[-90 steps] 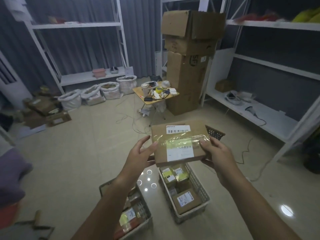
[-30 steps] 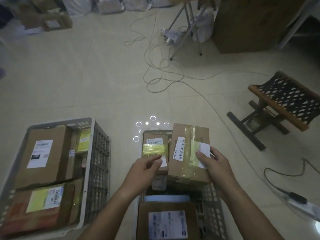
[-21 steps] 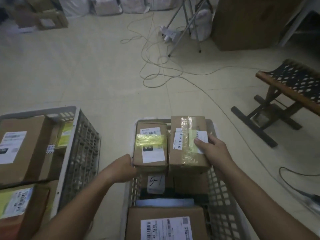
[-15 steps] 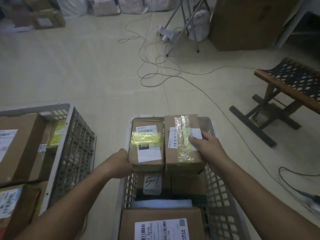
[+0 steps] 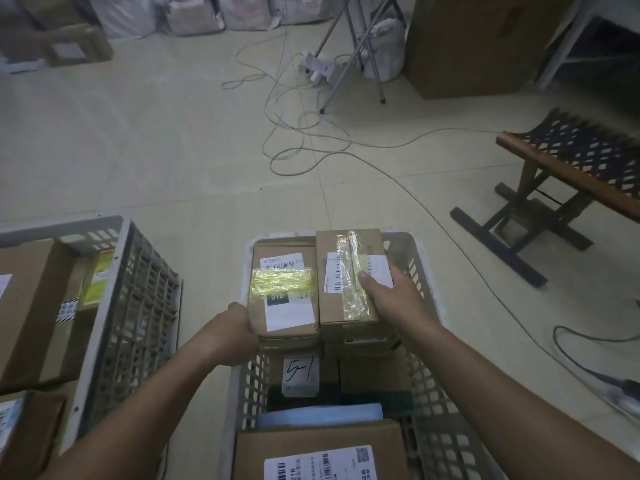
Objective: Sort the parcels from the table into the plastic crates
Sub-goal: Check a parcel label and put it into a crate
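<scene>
Parcel (image 5: 348, 278) with clear tape down its top: now down in the far end of the middle crate (image 5: 420, 268), flat beside the yellow-taped parcel (image 5: 284, 292), sides touching. Three seconds back, held up at chest height in both hands; a second back, tilted over the crate; half a second back, nearly level. Right hand (image 5: 393, 296) laid on the top and right edge, thumb across the label, fingers bent over the far side, a light hold rather than a clamp. Left hand (image 5: 233, 336) curled against the near left corner of the yellow-taped parcel, seemingly steadying it; how tightly, cannot tell. Probably means this parcel counts as sorted, with only release and a return to the table left. Left crate (image 5: 104, 230) likewise filled with boxes.
</scene>
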